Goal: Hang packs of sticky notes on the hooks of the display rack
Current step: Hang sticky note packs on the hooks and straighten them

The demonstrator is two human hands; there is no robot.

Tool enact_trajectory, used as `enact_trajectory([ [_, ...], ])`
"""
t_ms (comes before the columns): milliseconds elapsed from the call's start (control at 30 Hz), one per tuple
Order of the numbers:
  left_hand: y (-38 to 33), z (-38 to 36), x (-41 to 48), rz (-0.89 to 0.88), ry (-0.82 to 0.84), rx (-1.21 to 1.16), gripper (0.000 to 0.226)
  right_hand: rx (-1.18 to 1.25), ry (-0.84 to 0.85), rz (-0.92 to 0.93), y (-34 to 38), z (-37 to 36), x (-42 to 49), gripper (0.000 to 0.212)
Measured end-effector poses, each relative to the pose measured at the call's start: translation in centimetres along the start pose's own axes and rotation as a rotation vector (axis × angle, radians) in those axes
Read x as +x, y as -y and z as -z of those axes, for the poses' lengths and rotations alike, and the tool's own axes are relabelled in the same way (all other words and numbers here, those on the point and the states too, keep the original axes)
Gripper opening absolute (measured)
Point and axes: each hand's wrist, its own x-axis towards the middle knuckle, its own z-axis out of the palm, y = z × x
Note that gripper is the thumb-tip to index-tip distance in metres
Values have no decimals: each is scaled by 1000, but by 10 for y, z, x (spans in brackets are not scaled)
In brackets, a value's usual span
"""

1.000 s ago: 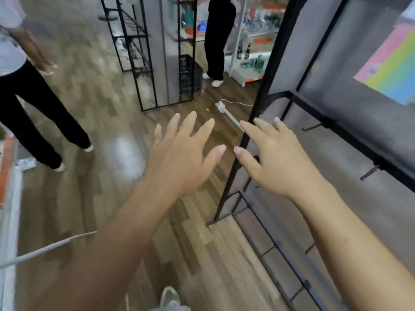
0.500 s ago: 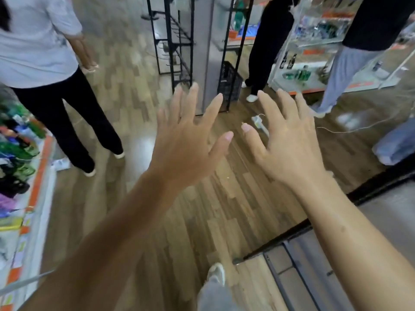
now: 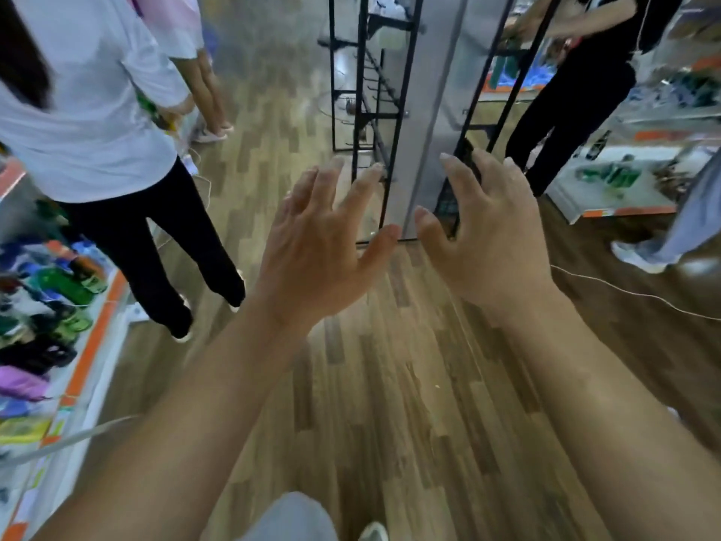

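Faces a black-framed rack (image 3: pixel 421 111) with a grey panel and short hooks (image 3: pixel 376 82) along its left side, upright on the wood floor (image 3: pixel 390 384). Holds the left hand (image 3: pixel 312 259) up in front of the rack's lower left edge, back to the camera, fingers spread and slightly bent, gripping nothing. Holds the right hand (image 3: pixel 487 244) up in front of the rack's lower right edge, likewise spread and empty, its thumb close to the left thumb but apart from it. Half covers a black crate (image 3: pixel 448 201) at the foot of the rack with the right fingers. Cannot tell where the packs of sticky notes are: too much blur to pick any out on or around the rack. Left of the rack, sees a person in a white shirt (image 3: pixel 89 111) and dark trousers, and farther left a low shelf (image 3: pixel 93 333) of coloured goods with an orange edge. Right of the rack, sees a person in black (image 3: pixel 577 95), a second shelf (image 3: pixel 632 210) and a thin white cable (image 3: pixel 624 294) on the floor.
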Motion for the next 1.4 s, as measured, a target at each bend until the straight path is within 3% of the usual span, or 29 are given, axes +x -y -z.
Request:
enact_trajectory([
  [767,234,-127,481,-42,34,-99,68,-34,-75,-140,-2,-208,477,61],
  [1000,296,-174,638,29,2,-105,66,80,-80,-78,-25,-279,647,59],
  [1233,377,-192,782,160,-95,-148,65,253,-123,116,17,-329,818,47],
  [1400,445,-220,879,192,-87,-200,63,288,-205,77,41,-391,931,41],
])
